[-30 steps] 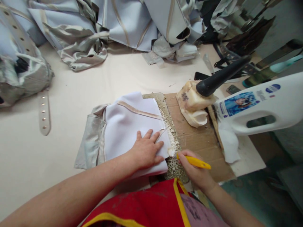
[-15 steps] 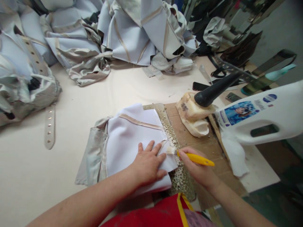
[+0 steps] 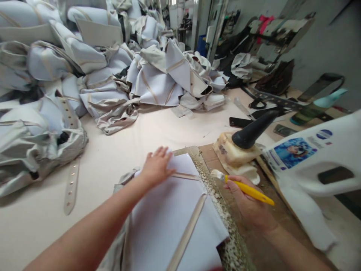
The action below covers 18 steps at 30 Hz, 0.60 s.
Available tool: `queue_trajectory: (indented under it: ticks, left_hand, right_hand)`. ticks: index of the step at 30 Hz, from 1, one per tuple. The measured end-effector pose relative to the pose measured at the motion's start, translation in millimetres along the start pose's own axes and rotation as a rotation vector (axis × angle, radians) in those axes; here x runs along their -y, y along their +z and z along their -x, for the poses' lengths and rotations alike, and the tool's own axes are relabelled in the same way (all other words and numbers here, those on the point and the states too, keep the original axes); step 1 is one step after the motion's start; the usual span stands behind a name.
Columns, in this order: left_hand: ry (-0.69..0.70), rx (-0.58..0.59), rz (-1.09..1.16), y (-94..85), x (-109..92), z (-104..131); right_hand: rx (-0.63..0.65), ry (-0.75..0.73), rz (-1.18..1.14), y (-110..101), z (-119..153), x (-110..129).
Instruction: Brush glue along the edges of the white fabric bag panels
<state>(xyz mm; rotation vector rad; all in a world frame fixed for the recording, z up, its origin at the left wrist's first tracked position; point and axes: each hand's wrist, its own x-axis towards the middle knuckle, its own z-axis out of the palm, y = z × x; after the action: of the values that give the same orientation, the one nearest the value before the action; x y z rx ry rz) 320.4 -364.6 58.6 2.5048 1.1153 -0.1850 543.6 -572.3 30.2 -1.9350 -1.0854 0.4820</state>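
Fabric panel (image 3: 169,218), white with tan strips crossing it, is lying at the near edge of the table (image 3: 36,226), partly over a glue-crusted board (image 3: 225,233) whose right side is showing bare cardboard. Left hand (image 3: 156,165) is lying flat on the far end of the panel, fingers spread and extended, palm pressing down, gripping nothing. Right hand (image 3: 248,207) is resting over the board just right of the panel, fingers curled around a yellow-handled brush (image 3: 242,186); the bristle end is pointing left and away, hovering above the crusted strip near the panel's right edge. Whether the bristles are touching the board is not clear.

Just beyond the brush, a lumpy cream-coloured glue pot (image 3: 234,154) is sitting on the board with a black handle (image 3: 254,130) sticking out of it up and to the right. A large white plastic jug (image 3: 318,158) with a blue label is lying on its side along the right edge, a white cloth (image 3: 304,218) trailing below it.

At the left, a studded tan strap (image 3: 71,186) is lying on the bare table. Farther back, heaps of pale blue and grey sewn pieces (image 3: 113,75) are filling the left and far sides. Toward the far right corner, black straps (image 3: 265,99) and a teal-capped bottle (image 3: 316,107) are lying near the wall.
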Motion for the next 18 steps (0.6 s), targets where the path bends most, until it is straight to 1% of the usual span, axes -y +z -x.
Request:
queue_trajectory:
  ticks: [1, 2, 4, 5, 6, 7, 8, 11, 13, 14, 15, 16, 18]
  left_hand:
    - [-0.129, 0.029, 0.050, -9.0, 17.1, -13.7]
    - [-0.238, 0.114, 0.131, -16.3, 32.9, -25.5]
    - [-0.304, 0.290, 0.284, -24.2, 58.0, -41.5]
    - [-0.316, 0.383, 0.387, -24.5, 66.6, -45.7]
    - [-0.321, 0.459, 0.493, -22.7, 72.6, -47.8]
    - [-0.338, 0.521, 0.601, -19.2, 76.0, -48.1]
    - [-0.359, 0.562, 0.694, -14.6, 77.2, -47.2]
    - [-0.418, 0.584, 0.877, -3.7, 72.3, -40.7]
    - [-0.424, 0.570, 0.954, -7.9, 66.0, -34.2]
    - [-0.403, 0.565, 0.975, -15.4, 62.8, -30.1]
    - [-0.365, 0.564, 0.978, -26.7, 59.9, -25.2]
    - [-0.314, 0.561, 0.963, -41.6, 57.4, -19.5]
    - [-0.234, 0.511, 0.882, -79.4, 54.0, -5.6]
  right_hand:
    - [-0.032, 0.023, -0.010, -8.1, -1.8, 0.0]
    - [-0.091, 0.052, -0.007, -16.9, -4.5, -0.9]
    - [-0.244, 0.115, 0.039, -35.3, -12.2, -5.7]
    - [-0.307, 0.144, 0.072, -43.8, -17.1, -9.7]
    - [-0.348, 0.169, 0.108, -51.0, -22.3, -14.7]
    - [-0.359, 0.191, 0.141, -56.4, -27.5, -20.2]
    - [-0.341, 0.206, 0.173, -59.7, -32.5, -25.8]
    - [-0.225, 0.229, 0.255, -58.7, -44.7, -38.3]
    - [-0.192, 0.230, 0.282, -55.2, -48.9, -39.4]
    - [-0.198, 0.225, 0.289, -54.6, -49.7, -38.0]
    - [-0.214, 0.220, 0.290, -55.5, -49.6, -35.7]
    - [-0.230, 0.217, 0.285, -57.7, -48.9, -33.1]
    - [-0.243, 0.222, 0.245, -65.5, -45.9, -29.0]
